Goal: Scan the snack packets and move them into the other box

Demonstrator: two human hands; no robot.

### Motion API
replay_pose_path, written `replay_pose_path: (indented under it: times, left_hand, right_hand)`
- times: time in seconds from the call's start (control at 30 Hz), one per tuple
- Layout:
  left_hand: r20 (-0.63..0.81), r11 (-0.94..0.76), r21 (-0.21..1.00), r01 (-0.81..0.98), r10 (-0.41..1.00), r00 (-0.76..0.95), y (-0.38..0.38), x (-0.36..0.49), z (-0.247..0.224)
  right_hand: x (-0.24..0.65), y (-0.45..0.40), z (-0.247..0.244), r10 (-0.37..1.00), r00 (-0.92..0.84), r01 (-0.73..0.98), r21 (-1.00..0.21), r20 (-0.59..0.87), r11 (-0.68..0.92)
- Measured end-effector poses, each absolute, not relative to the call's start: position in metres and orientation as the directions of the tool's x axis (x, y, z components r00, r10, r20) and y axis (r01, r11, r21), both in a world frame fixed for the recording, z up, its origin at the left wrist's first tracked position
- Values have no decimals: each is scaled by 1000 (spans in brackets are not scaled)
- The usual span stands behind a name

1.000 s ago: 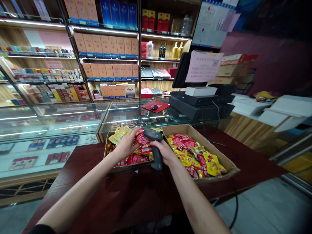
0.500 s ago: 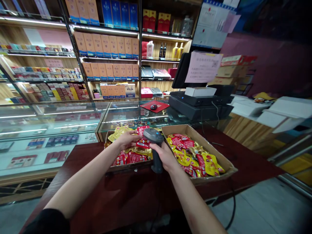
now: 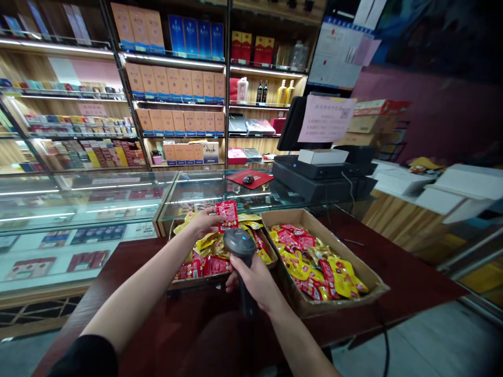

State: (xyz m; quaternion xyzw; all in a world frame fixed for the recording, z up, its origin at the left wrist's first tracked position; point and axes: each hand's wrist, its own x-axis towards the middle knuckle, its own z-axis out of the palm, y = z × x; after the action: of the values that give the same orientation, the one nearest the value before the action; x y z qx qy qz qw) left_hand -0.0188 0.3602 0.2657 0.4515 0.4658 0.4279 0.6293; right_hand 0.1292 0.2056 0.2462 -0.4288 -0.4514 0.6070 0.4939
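My left hand [image 3: 205, 222] pinches a small red snack packet [image 3: 228, 215] by its left edge, holding it up above the left cardboard box [image 3: 184, 285]. That box is filled with red and yellow snack packets [image 3: 216, 265]. My right hand [image 3: 257, 283] is wrapped around the handle of a dark grey barcode scanner [image 3: 240, 245], which has a small blue light on top. The scanner's head is just below and right of the raised packet, in front of the left box. A second cardboard box [image 3: 367, 298], with more red and yellow packets, lies to the right of the scanner.
The boxes stand on a dark red tabletop [image 3: 188, 335]. Behind are a glass display counter [image 3: 196, 201], a mouse [image 3: 248, 179] on a red mat [image 3: 264, 178], and a monitor [image 3: 293, 123] above a black cash drawer [image 3: 314, 183]. Stocked shelves line the wall.
My left hand has lifted the red packet higher and turned its face toward me. My right hand has drawn the scanner down, nearer to me and slightly left.
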Motion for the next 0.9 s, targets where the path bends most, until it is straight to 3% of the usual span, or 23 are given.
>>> replay_pose_path:
  times: [0.23,0.73,0.9]
  left_hand:
    - [-195,226,965,-137,959,204,365,-18,263]
    - [-201,221,973,-67,954,221,370,-16,263]
    - [-202,246,954,-174,950,238,365,-11,267]
  right_hand:
    - [135,195,265,992,-120,-99,-994,-41,-53]
    - [140,187,270,990,-119,-100,-991,-80,-92]
    - [140,188,265,987,-131,-102,-989,-97,-111]
